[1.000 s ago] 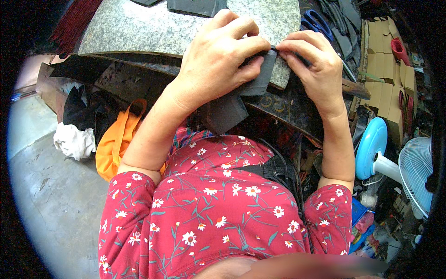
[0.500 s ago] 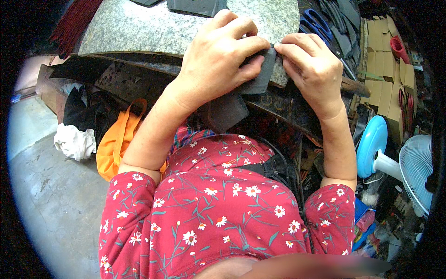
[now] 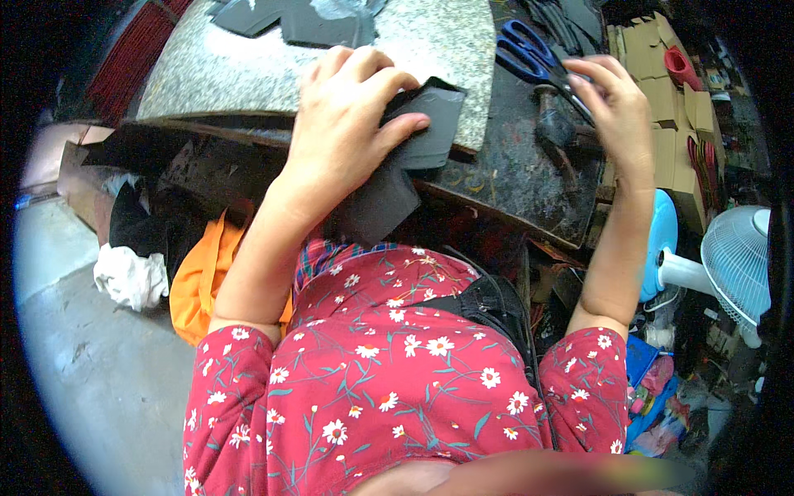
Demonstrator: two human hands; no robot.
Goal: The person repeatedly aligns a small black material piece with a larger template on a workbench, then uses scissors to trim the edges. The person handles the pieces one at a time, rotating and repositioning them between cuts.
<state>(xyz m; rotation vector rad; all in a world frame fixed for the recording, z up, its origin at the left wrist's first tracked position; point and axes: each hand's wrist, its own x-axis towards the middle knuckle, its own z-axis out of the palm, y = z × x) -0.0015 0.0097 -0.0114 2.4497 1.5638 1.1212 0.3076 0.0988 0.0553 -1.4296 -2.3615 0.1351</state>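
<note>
Left grip held an angular dark-grey sheet, long axis seven-to-one o'clock; right grip, closure indeterminable.

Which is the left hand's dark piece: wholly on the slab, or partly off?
Partly off: the dark piece extends past the near edge of the slab.

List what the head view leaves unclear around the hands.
Head view:
Left hand: its palm hides part of the flat, dark-grey sheet piece underneath.
Right hand: blur and overlap obscure whether its fingers touch the blue-handled scissors.
Flat, dark angular pieces on the speckled grey stone slab: far ends cut off by the top edge.
</note>
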